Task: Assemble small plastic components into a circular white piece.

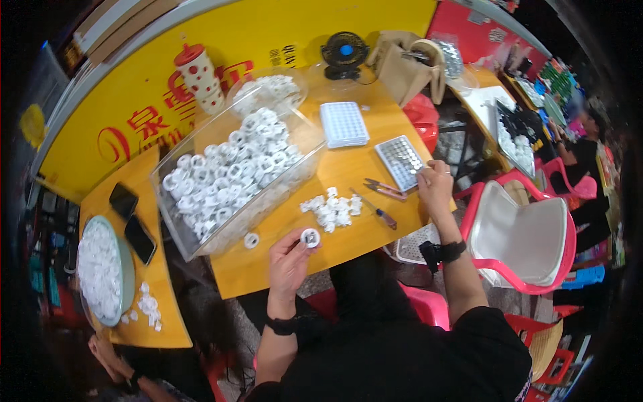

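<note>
Left hand [287, 262] tight on one round white part [310, 238]; right hand [437, 187], grip unclear, at one tray [395, 163]; one screwdriver [384, 216] between.

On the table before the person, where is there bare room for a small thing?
Bare wood shows between the clear bin, white grid tray and white pile; also at the front-left corner, between bin and left hand. It is crowded near the right hand: small-parts tray, pliers, screwdriver.
</note>
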A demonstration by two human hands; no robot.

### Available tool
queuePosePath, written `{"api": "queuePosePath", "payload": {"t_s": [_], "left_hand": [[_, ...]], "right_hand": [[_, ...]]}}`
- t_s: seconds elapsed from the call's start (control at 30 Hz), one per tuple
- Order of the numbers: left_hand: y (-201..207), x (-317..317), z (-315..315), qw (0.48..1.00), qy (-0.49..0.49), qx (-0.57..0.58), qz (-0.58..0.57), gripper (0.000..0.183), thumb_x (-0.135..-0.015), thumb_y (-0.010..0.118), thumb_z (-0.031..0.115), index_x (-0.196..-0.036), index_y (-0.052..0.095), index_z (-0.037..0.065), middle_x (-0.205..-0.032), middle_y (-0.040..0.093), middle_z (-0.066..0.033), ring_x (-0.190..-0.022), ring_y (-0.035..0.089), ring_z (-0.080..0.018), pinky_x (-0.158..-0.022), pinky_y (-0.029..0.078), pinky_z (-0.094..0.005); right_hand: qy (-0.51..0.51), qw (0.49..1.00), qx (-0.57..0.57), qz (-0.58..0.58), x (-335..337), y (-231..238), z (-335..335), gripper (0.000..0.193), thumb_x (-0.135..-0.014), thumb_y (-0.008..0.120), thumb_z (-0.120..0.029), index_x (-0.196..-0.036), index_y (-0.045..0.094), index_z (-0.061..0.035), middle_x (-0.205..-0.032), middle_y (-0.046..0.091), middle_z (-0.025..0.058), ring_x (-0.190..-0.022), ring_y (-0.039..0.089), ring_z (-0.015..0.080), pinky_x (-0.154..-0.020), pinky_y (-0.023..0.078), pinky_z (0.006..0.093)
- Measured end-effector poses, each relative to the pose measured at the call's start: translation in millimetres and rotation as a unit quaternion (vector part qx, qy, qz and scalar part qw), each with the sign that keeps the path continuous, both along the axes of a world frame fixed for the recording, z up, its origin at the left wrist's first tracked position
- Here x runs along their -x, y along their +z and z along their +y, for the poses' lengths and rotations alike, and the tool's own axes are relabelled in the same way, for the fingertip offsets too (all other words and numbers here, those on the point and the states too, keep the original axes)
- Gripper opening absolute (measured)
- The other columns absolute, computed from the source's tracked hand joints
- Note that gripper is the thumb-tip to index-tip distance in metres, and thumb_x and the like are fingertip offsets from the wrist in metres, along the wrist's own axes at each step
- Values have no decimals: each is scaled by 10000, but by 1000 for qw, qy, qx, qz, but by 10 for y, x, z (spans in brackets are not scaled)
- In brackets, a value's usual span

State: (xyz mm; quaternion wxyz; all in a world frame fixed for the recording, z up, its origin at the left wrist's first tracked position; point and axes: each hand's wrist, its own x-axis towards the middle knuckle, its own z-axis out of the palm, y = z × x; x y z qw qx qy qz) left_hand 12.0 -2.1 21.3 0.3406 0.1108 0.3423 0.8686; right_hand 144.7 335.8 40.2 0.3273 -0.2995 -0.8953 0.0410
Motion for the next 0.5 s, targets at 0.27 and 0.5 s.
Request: {"api": "queuePosePath", "payload": {"t_s": [0.27, 0.5], "left_hand": [[26, -3, 62, 999, -35, -11, 8, 267, -897, 555, 9, -1152, 585, -66, -1050, 652, -155, -907, 644, -240, -797, 505, -315], [43, 20, 20, 998, -56, -22, 15, 266, -901, 566, 9, -1160, 594, -47, -1083, 642, -126, -940, 635, -196, -800, 507, -288]], "right_hand": [[170, 959, 182, 133, 86, 532, -778, 88, -763, 625, 16, -830, 576, -15, -1050, 583, 148, -1017, 554, 320, -865, 441, 387], [392, 897, 154, 132, 505, 516, -1919, 188, -670, 654, 39, -835, 619, -43, -980, 596, 136, -858, 574, 320, -741, 436, 403]]}}
